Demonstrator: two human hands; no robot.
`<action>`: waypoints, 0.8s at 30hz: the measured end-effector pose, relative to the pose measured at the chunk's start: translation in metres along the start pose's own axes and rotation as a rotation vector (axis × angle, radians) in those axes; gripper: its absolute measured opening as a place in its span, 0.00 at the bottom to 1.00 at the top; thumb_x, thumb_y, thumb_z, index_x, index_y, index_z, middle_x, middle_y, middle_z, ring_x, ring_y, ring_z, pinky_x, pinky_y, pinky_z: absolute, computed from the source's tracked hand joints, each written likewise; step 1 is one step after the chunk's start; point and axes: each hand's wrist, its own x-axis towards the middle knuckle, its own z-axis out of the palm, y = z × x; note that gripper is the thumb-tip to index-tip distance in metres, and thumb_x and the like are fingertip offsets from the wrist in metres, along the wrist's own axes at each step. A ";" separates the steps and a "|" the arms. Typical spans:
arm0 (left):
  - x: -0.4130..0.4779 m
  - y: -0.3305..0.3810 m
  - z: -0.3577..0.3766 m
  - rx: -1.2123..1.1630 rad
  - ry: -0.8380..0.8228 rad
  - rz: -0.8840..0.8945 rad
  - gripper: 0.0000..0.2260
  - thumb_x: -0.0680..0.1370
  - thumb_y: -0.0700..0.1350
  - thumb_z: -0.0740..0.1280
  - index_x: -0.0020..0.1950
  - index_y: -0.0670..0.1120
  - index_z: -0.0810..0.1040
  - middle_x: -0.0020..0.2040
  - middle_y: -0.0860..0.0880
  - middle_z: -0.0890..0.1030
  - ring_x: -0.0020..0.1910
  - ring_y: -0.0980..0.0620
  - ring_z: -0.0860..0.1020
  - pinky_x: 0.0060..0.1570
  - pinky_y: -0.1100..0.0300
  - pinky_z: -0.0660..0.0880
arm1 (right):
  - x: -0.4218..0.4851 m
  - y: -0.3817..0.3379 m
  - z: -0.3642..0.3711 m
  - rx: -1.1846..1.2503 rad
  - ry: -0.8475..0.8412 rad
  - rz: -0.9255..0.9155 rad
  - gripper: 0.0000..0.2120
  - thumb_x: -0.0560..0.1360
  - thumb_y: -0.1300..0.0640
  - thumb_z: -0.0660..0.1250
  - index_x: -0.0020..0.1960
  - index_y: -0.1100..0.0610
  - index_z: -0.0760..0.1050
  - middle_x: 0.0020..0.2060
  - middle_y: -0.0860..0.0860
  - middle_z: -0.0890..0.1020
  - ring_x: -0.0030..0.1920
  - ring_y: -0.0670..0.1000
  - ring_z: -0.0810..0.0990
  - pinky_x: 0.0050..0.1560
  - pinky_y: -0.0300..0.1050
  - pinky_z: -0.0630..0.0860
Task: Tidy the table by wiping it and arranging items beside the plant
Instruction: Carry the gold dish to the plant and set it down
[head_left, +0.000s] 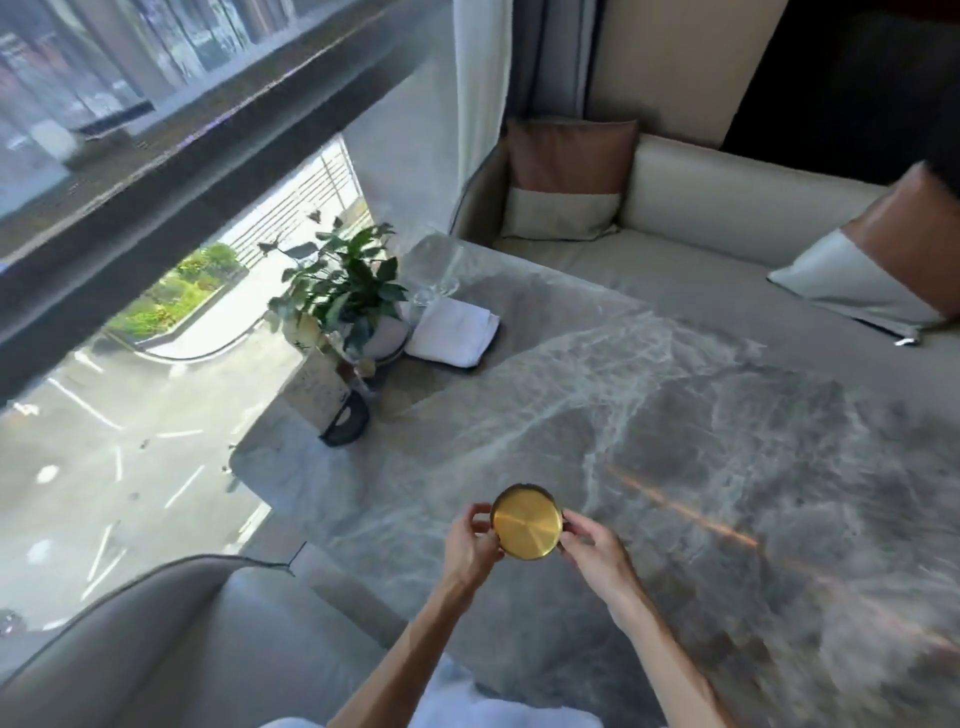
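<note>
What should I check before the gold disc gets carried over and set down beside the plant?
1. Hold on the gold disc: left hand and right hand pinch opposite edges. Ok.
2. Disc clear of the table: it looks lifted, but the height is uncertain. Cannot tell.
3. Path to the plant: bare marble lies between. Ok.
4. Free spot beside the plant: the folded white cloth sits on its right and a dark stand in front; open marble lies near both. Ok.
5. Glassware behind the cloth: close to the drop zone, blurred. Cannot tell.
</note>
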 end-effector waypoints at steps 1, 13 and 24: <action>0.013 0.001 -0.018 0.034 0.009 -0.001 0.15 0.71 0.37 0.63 0.58 0.40 0.76 0.48 0.38 0.82 0.41 0.44 0.80 0.36 0.56 0.78 | 0.007 -0.009 0.019 -0.017 -0.014 0.004 0.15 0.77 0.63 0.64 0.54 0.45 0.81 0.48 0.40 0.85 0.52 0.44 0.81 0.62 0.44 0.76; 0.152 0.034 -0.193 0.216 0.005 -0.082 0.27 0.66 0.44 0.60 0.63 0.38 0.78 0.57 0.37 0.83 0.56 0.40 0.81 0.55 0.50 0.77 | 0.128 -0.073 0.215 -0.084 -0.144 0.187 0.14 0.77 0.64 0.63 0.57 0.52 0.81 0.41 0.48 0.82 0.46 0.49 0.76 0.48 0.44 0.73; 0.210 0.057 -0.207 0.182 -0.079 -0.022 0.29 0.62 0.42 0.58 0.61 0.34 0.77 0.58 0.37 0.82 0.60 0.41 0.79 0.62 0.48 0.75 | 0.187 -0.101 0.238 -0.075 -0.148 0.317 0.18 0.78 0.65 0.59 0.63 0.51 0.77 0.50 0.48 0.80 0.55 0.47 0.74 0.54 0.42 0.74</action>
